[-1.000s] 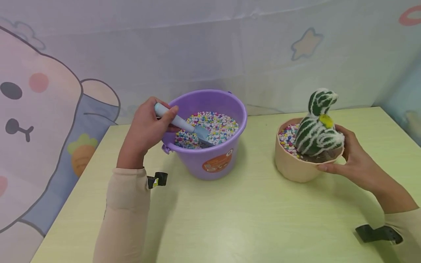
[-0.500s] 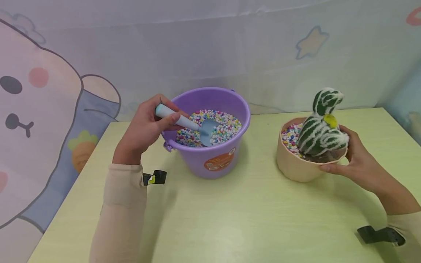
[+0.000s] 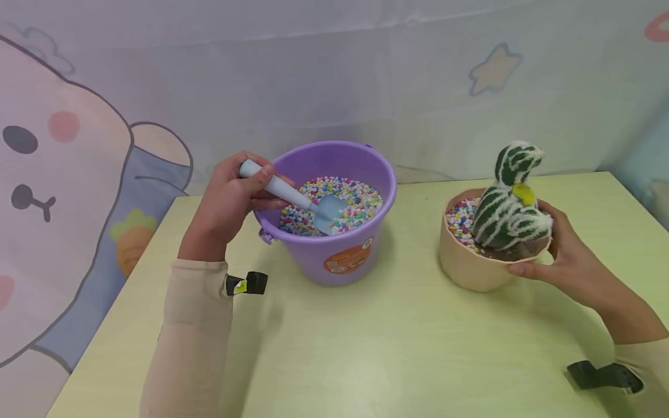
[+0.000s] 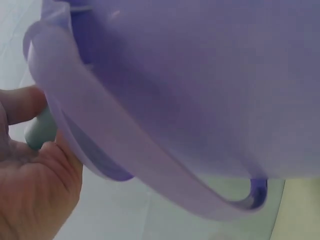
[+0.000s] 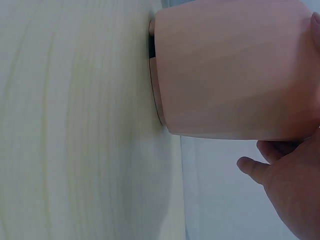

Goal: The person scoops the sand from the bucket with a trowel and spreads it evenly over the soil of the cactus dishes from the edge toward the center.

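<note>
In the head view my left hand (image 3: 227, 197) grips the pale blue handle of a small hand trowel (image 3: 284, 191). Its blade lies over the multicoloured pebbles (image 3: 360, 197) inside a purple bucket (image 3: 334, 258). My right hand (image 3: 580, 261) holds the rim of a peach flowerpot (image 3: 467, 267), thumb on the near side, fingers behind. A green plant with white fuzzy stripes and a yellow spot, like a cactus (image 3: 502, 215), stands in that pot. Colourful pebbles cover the pot's left part; bare brown soil shows at the front right. In the left wrist view the bucket handle (image 4: 125, 135) hangs close to my hand.
Both containers stand on a pale yellow-green table (image 3: 366, 348). A cartoon-printed cloth (image 3: 324, 75) hangs behind it, and a large printed bear (image 3: 52, 191) fills the left side. A black wrist strap mount (image 3: 248, 283) sits on my left sleeve.
The trowel blade, half sunk in the bucket's pebbles a second ago, has turned and come up to show its face. My right hand keeps its hold on the pot.
</note>
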`<control>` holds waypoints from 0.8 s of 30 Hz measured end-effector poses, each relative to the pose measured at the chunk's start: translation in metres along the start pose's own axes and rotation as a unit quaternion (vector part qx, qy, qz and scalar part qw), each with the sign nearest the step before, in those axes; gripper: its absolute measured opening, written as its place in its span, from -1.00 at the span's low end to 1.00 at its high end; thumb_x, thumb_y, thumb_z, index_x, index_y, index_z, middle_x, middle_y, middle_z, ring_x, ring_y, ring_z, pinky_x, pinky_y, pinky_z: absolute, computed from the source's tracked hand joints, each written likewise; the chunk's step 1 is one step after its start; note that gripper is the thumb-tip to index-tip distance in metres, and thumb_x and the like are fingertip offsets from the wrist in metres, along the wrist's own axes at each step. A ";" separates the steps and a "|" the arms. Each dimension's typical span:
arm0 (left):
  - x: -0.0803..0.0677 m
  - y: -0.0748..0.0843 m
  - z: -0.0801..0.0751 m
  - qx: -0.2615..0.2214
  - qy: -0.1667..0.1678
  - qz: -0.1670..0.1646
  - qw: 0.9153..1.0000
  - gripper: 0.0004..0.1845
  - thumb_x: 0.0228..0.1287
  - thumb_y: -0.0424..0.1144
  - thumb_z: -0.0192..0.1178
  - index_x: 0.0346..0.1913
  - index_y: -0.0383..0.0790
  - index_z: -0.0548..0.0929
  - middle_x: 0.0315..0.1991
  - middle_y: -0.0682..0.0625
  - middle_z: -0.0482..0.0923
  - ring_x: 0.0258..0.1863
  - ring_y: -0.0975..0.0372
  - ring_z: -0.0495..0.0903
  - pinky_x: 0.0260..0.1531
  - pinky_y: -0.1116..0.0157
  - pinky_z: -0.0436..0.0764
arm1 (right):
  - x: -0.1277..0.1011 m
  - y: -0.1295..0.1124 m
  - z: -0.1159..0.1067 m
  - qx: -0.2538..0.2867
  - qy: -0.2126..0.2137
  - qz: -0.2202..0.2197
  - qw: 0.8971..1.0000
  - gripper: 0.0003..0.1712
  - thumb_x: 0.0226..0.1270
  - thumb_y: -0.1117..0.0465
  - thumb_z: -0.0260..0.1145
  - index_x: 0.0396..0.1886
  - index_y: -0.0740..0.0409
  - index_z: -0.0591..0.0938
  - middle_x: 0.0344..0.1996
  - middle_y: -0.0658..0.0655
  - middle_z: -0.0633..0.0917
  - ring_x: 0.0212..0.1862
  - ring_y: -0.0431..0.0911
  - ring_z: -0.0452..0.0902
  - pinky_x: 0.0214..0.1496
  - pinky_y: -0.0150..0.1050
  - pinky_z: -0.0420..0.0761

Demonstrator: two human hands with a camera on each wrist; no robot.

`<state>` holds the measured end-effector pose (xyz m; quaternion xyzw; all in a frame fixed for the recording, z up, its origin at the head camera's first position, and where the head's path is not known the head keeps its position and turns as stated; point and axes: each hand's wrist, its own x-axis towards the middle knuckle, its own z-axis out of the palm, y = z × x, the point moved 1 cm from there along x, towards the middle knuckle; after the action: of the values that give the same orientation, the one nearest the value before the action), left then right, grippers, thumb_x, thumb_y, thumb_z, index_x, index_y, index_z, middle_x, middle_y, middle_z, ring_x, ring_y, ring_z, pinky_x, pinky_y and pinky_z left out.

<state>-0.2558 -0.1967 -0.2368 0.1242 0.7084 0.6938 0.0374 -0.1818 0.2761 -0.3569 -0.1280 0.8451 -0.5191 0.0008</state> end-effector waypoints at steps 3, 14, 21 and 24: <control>0.001 0.000 -0.001 -0.020 0.010 -0.005 1.000 -0.82 0.49 -0.38 0.05 -0.12 -0.51 0.37 -0.26 -0.29 0.68 -0.23 0.02 0.73 -0.21 0.14 0.74 | 0.000 -0.001 0.000 -0.004 -0.001 0.002 1.000 0.28 0.16 0.46 0.44 0.57 0.01 -0.28 0.46 0.44 -0.10 0.45 0.37 -0.26 0.32 0.52 -0.30; -0.001 -0.001 -0.003 -0.073 0.010 -0.013 0.997 -0.84 0.52 -0.39 0.00 -0.13 -0.49 0.35 -0.28 -0.21 0.71 -0.21 0.04 0.73 -0.18 0.14 0.71 | -0.001 0.001 0.000 -0.002 0.001 -0.002 1.000 0.27 0.17 0.48 0.42 0.57 -0.02 -0.27 0.46 0.43 -0.11 0.45 0.35 -0.24 0.33 0.51 -0.30; -0.002 -0.004 -0.004 -0.131 0.046 -0.007 0.990 -0.87 0.51 -0.41 -0.01 -0.15 -0.48 0.35 -0.32 -0.21 0.70 -0.28 0.05 0.74 -0.17 0.12 0.71 | -0.001 0.002 0.001 -0.001 0.001 -0.009 1.000 0.27 0.16 0.49 0.42 0.57 -0.05 -0.26 0.46 0.40 -0.11 0.47 0.30 -0.25 0.33 0.50 -0.30; -0.004 -0.005 -0.004 -0.148 0.058 0.004 0.987 -0.88 0.52 -0.42 -0.03 -0.18 -0.47 0.36 -0.32 -0.21 0.70 -0.32 0.04 0.75 -0.17 0.13 0.71 | -0.001 0.001 0.001 0.001 0.000 -0.008 1.000 0.27 0.17 0.49 0.42 0.57 -0.04 -0.27 0.47 0.41 -0.12 0.47 0.32 -0.25 0.33 0.50 -0.31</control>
<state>-0.2530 -0.2012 -0.2420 0.0794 0.5988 0.7968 0.0116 -0.1815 0.2759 -0.3586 -0.1353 0.8435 -0.5199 -0.0032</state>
